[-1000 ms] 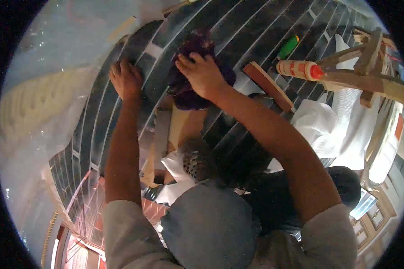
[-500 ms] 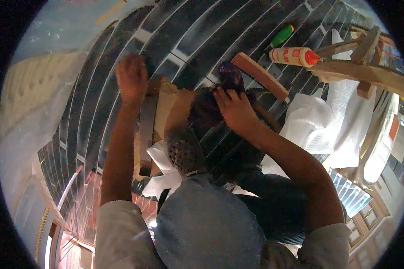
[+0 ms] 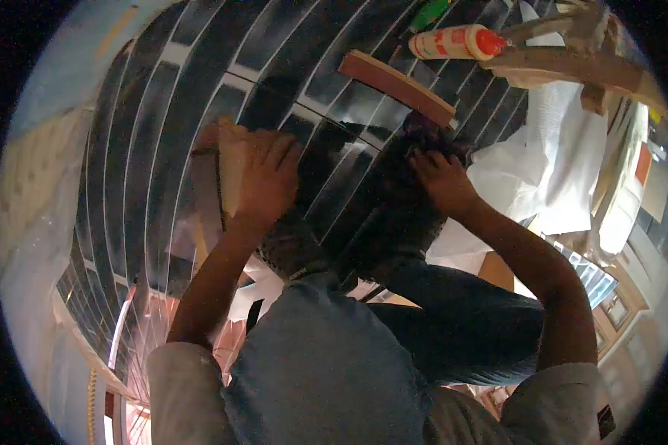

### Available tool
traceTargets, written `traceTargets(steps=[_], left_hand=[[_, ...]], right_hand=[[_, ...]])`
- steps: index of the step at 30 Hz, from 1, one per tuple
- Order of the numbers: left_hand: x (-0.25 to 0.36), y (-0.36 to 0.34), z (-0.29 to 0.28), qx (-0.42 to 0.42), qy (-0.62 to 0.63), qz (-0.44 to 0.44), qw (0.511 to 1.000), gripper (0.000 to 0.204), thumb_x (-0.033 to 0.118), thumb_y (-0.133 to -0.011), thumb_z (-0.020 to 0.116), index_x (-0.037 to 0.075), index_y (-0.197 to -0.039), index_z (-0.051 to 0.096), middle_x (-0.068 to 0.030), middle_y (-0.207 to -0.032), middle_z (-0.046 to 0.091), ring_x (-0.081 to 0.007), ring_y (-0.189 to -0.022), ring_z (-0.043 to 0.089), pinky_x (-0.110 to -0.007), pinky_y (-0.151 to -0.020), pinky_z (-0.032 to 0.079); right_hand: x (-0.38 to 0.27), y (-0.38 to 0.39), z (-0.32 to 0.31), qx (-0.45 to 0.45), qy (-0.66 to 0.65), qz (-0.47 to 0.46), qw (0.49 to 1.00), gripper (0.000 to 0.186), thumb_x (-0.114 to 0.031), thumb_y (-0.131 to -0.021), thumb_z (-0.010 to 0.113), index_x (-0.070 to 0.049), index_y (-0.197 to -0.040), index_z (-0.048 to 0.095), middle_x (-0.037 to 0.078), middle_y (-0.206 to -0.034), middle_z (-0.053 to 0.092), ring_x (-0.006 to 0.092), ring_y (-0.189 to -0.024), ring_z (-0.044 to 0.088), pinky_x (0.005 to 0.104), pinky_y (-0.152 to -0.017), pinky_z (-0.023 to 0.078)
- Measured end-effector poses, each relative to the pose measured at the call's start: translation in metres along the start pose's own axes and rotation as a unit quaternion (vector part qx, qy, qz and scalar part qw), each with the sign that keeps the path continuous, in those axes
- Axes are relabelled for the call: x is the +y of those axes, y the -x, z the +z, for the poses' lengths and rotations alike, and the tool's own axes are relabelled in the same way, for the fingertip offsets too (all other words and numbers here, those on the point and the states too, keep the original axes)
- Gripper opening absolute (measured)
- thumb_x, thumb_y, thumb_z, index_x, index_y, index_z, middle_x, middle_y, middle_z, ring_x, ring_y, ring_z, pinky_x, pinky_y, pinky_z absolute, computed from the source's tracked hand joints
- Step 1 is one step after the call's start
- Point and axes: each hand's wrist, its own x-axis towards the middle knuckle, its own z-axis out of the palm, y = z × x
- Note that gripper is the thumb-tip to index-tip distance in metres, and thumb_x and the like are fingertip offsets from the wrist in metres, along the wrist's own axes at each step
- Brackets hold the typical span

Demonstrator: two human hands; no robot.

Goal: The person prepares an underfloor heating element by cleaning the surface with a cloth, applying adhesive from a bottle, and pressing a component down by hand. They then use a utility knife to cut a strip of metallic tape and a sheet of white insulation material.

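My left hand lies over a tan cardboard piece, its fingers stretched forward and slightly apart. A dark strip runs along the cardboard's left side. My right hand has its fingers curled on a dark purplish cloth, down at the floor in front of my right foot. The cloth's lower part blends into shadow. Just beyond it is a reddish-brown wooden strip with a paler edge. Both hands are low over the dark, glossy floor with light lines.
A cream-and-red bottle with a red cap lies past the wooden strip, near a green handle. A wooden frame stands at the far right. White sheeting bunches below it. Pale plastic sheeting hangs at the left.
My left hand has come right and nearer, from the floor beyond the strip onto the cardboard. My right hand and the cloth have moved right. The view has shifted.
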Motion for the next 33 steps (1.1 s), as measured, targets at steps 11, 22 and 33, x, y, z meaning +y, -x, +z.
traceTargets(steps=[11,22,33], left_hand=[[0.019,-0.044,0.019,-0.096,-0.145,0.035,0.984,0.076,0.039,-0.094,0.065,-0.001,-0.153,0.039,-0.0169,-0.164,0.031,-0.0351,-0.152,0.028,-0.048,-0.123,0.025],[0.076,-0.033,0.066,-0.205,0.051,0.079,0.974,0.089,0.04,-0.09,0.069,-0.007,-0.154,0.03,-0.023,-0.165,0.024,-0.0387,-0.153,0.022,-0.049,-0.127,0.016],[0.081,-0.01,0.028,-0.325,0.289,0.019,0.9,0.043,0.022,-0.092,0.059,-0.001,-0.128,0.059,-0.0222,-0.13,0.061,-0.0404,-0.126,0.053,-0.049,-0.111,0.041]], right_hand=[[0.029,0.011,0.006,-0.034,0.01,-0.06,0.998,0.034,-0.016,-0.079,0.063,-0.004,-0.11,0.071,0.011,-0.115,0.067,0.029,-0.108,0.054,0.0436,-0.095,0.046],[-0.039,0.034,0.021,0.02,-0.344,-0.15,0.927,0.023,-0.007,-0.064,0.069,-0.004,-0.087,0.067,0.013,-0.087,0.064,0.0337,-0.085,0.062,0.0438,-0.075,0.053],[-0.035,-0.021,-0.026,0.274,-0.307,0.002,0.912,0.059,-0.006,-0.065,0.066,-0.004,-0.124,0.063,0.017,-0.127,0.063,0.037,-0.112,0.061,0.0465,-0.092,0.051]])
